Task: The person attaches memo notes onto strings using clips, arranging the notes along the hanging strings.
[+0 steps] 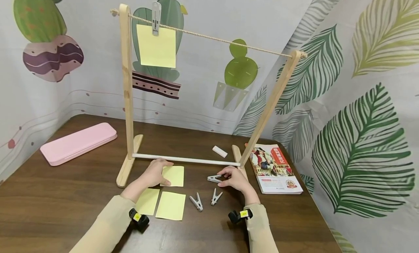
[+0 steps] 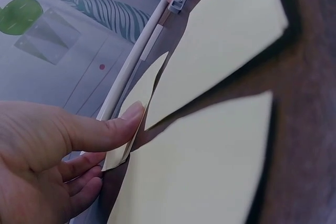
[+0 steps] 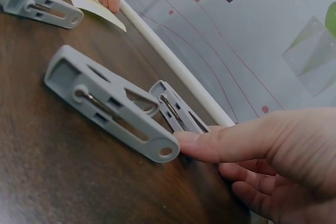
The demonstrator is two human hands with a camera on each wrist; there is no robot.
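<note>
My left hand (image 1: 155,173) pinches the left edge of a yellow sticky note (image 1: 175,176), thumb on top; the left wrist view shows the note (image 2: 142,85) bowing slightly. With thumb and fingertips, my right hand (image 1: 235,178) grips the handle end of a grey clothespin (image 1: 214,178) just above the table. Two more clothespins (image 1: 197,202) (image 1: 215,197) lie nearer to me. Two other yellow notes (image 1: 147,201) (image 1: 171,206) lie flat below my left hand. Above, a clothespin (image 1: 155,18) holds a yellow note (image 1: 156,49) on a rope (image 1: 209,36).
The rope spans a wooden stand (image 1: 127,89) with a white crossbar (image 1: 186,159) low behind my hands. A pink case (image 1: 78,143) lies at the left, a white eraser (image 1: 219,151) behind the crossbar, and a book (image 1: 275,168) beside the stand's right foot.
</note>
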